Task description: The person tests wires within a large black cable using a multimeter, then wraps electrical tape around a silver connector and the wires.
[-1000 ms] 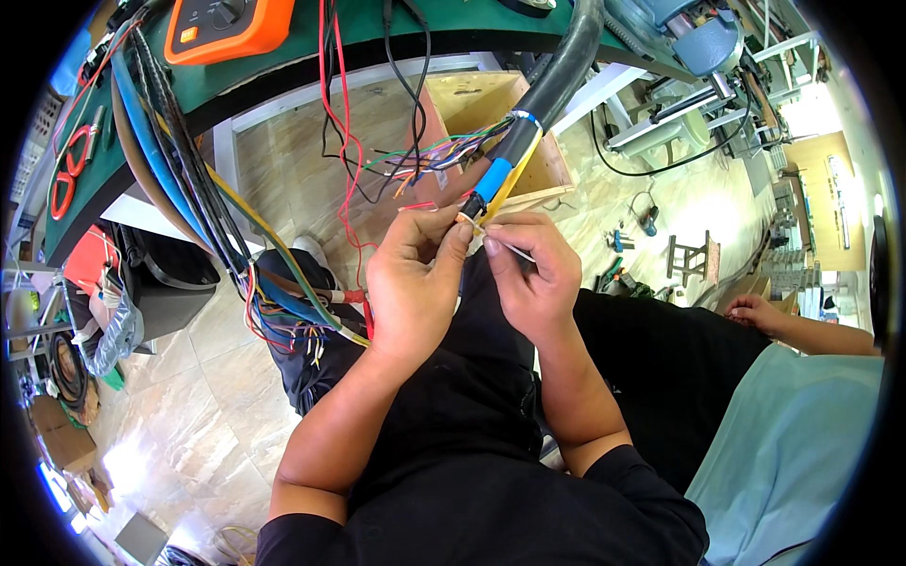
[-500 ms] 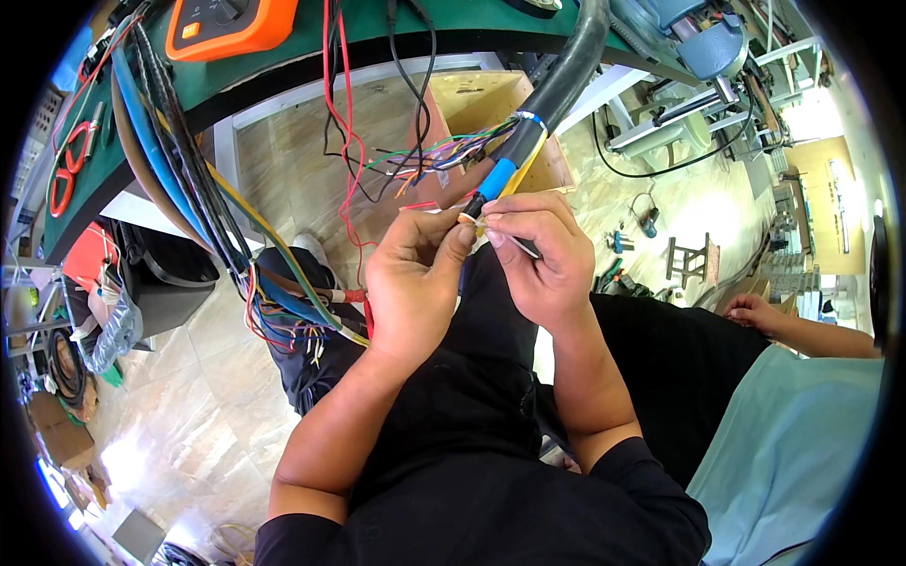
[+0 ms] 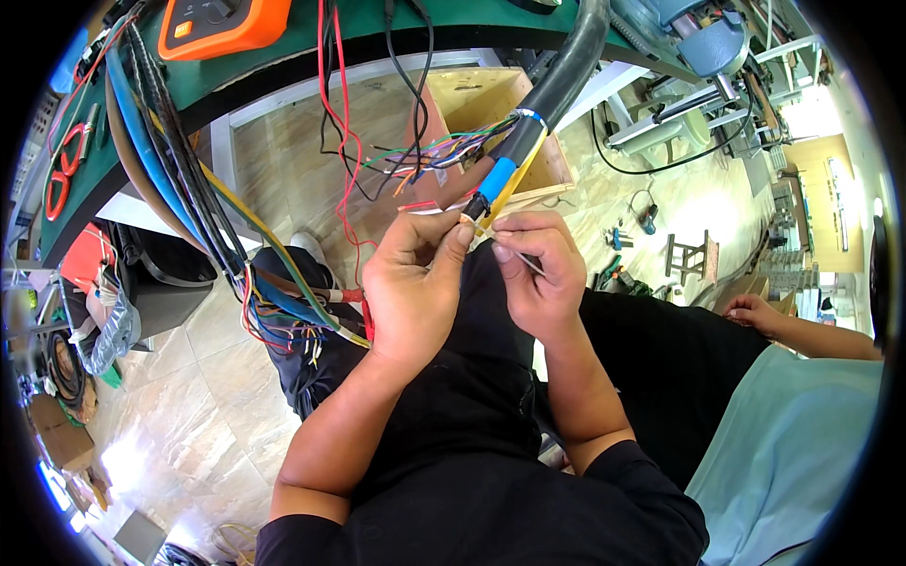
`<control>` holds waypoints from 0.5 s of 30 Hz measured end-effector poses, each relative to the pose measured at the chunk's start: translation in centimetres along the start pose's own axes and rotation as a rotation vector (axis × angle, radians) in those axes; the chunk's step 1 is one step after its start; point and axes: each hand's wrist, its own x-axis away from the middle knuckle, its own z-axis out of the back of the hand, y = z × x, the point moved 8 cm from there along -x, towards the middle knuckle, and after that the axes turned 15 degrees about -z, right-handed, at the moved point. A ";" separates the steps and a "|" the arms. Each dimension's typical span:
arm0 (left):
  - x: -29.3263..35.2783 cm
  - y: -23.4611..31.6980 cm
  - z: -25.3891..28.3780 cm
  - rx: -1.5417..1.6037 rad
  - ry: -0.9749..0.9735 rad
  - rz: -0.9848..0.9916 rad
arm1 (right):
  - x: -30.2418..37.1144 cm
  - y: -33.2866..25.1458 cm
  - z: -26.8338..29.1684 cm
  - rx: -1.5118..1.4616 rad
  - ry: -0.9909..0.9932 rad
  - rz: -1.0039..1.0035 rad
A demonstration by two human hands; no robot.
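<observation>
A thick black cable (image 3: 568, 90) comes down from the bench and splits into several cores. One blue core (image 3: 495, 177), dark near its tip, ends at my left hand (image 3: 411, 288). Thumb and forefinger of that hand pinch the core's end, where a small whitish band shows. Just to the right, my right hand (image 3: 549, 283) is closed on a thin pale strip (image 3: 533, 266), which runs toward the core's end; its exact kind is unclear. A yellow core (image 3: 515, 191) passes behind the fingertips.
Thin coloured wires (image 3: 444, 156) fan out above a wooden box (image 3: 486, 94). More cables (image 3: 189, 179) hang at the left off the green bench (image 3: 311, 42), which bears an orange meter (image 3: 222, 28) and red-handled scissors (image 3: 64, 174). Another person's hand (image 3: 752, 311) is at the right.
My right hand has drawn back slightly right and down from the core's end, so more of the pale strip shows. The left hand keeps its pinch almost in place.
</observation>
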 end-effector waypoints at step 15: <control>0.0 0.3 -0.1 -0.006 0.006 -0.005 | -0.5 1.1 0.7 -0.330 -0.135 -0.506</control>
